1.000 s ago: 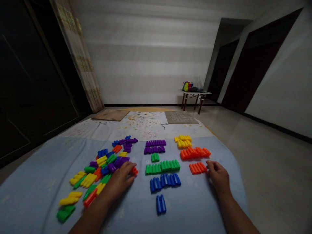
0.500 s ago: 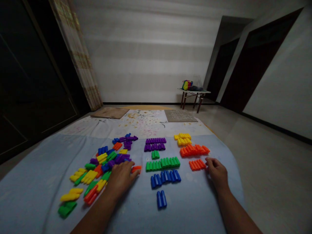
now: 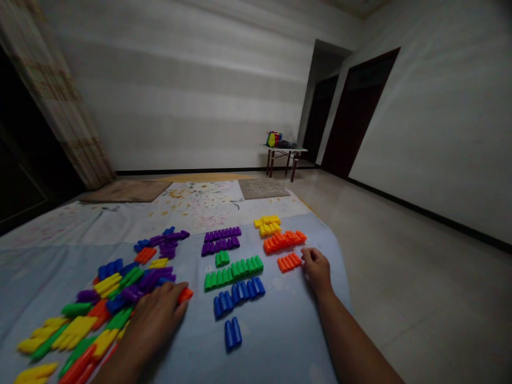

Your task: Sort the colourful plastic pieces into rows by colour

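Observation:
Mixed plastic pieces lie heaped at the left, among them a purple piece (image 3: 150,281) and a yellow one (image 3: 74,333). My left hand (image 3: 158,314) rests at the heap's right edge, closed on an orange piece (image 3: 185,295). In the middle are rows of purple pieces (image 3: 222,233), green pieces (image 3: 234,272) and blue pieces (image 3: 239,296), with a blue pair (image 3: 232,334) below. Yellow pieces (image 3: 268,224) and a long orange row (image 3: 285,241) lie further right. My right hand (image 3: 317,266), fingers curled, touches the end of a short orange row (image 3: 289,262); its fingertips are partly hidden.
A cloth (image 3: 272,352) covers the table. A brown mat (image 3: 128,191) and a grey-brown mat (image 3: 264,188) lie at its far side. Beyond stands a small table (image 3: 284,148) bearing a colourful bag (image 3: 274,140). The tabletop's right edge runs beside my right arm.
The whole view has swung to the right, so the table and pieces appear further left. My left hand still holds the orange piece; my right hand remains beside the short orange row.

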Demonstrator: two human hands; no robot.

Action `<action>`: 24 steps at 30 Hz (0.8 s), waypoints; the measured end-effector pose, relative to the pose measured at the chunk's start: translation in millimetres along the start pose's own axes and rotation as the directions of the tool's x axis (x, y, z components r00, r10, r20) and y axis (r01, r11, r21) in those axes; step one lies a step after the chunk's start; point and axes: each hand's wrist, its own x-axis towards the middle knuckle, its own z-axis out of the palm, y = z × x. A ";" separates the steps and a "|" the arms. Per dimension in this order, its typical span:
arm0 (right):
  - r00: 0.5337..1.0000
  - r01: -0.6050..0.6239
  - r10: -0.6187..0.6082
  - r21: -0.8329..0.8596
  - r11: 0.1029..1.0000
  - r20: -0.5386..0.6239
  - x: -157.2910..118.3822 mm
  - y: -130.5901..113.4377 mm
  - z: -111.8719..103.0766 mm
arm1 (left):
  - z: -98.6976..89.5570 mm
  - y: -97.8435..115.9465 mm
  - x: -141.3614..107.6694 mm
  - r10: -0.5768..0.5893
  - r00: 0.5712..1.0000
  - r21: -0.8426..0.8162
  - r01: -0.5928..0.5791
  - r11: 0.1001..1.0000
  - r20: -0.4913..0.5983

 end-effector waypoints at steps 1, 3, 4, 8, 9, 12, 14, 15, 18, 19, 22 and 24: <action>1.000 -0.006 0.006 0.008 1.000 -0.002 0.0 -0.2 0.2 | 0.1 -0.4 0.5 0.002 1.000 -0.004 -0.002 1.000 0.003; 1.000 -0.018 0.018 0.021 1.000 -0.005 0.2 -0.4 0.5 | -0.1 -1.1 1.1 0.001 1.000 -0.014 -0.001 1.000 0.008; 1.000 -0.023 0.023 0.025 0.999 -0.003 0.4 -0.4 0.5 | -0.2 -1.4 1.1 0.000 1.000 -0.019 0.001 1.000 0.009; 1.000 -0.030 0.030 0.021 0.999 -0.002 1.6 -0.2 0.6 | -1.0 -3.2 -0.5 -0.005 1.000 -0.033 0.004 0.999 -0.005; 1.000 -0.031 0.031 0.023 0.999 -0.003 1.9 -0.1 0.7 | -1.6 -3.6 -0.7 -0.009 1.000 -0.032 0.008 0.999 -0.008; 0.999 -0.032 0.033 0.043 0.999 -0.017 2.3 -0.6 1.0 | -6.3 0.4 1.8 -0.008 0.999 -0.062 0.005 0.998 -0.044; 0.999 -0.033 0.035 0.059 0.998 -0.033 2.0 -1.7 0.8 | -11.5 12.6 6.2 0.032 0.994 -0.122 -0.046 0.991 -0.109; 0.999 -0.034 0.036 0.065 0.997 -0.040 1.8 -2.4 0.6 | -14.4 22.8 8.8 0.068 0.987 -0.155 -0.091 0.984 -0.148; 0.998 -0.036 0.040 0.069 0.997 -0.050 1.3 -4.3 -0.2 | -21.3 68.2 16.1 0.201 0.957 -0.216 -0.246 0.945 -0.209; 0.998 -0.036 0.039 0.066 0.997 -0.053 1.2 -4.5 -0.4 | -22.4 86.2 18.3 0.248 0.946 -0.219 -0.293 0.931 -0.211; 0.998 -0.028 0.031 0.066 0.997 -0.057 1.6 -3.7 -0.3 | -21.5 137.8 25.5 0.382 0.900 -0.199 -0.422 0.884 -0.211; 0.998 -0.021 0.025 0.068 0.997 -0.060 1.9 -2.7 0.0 | -18.6 164.1 31.7 0.424 0.883 -0.170 -0.458 0.873 -0.201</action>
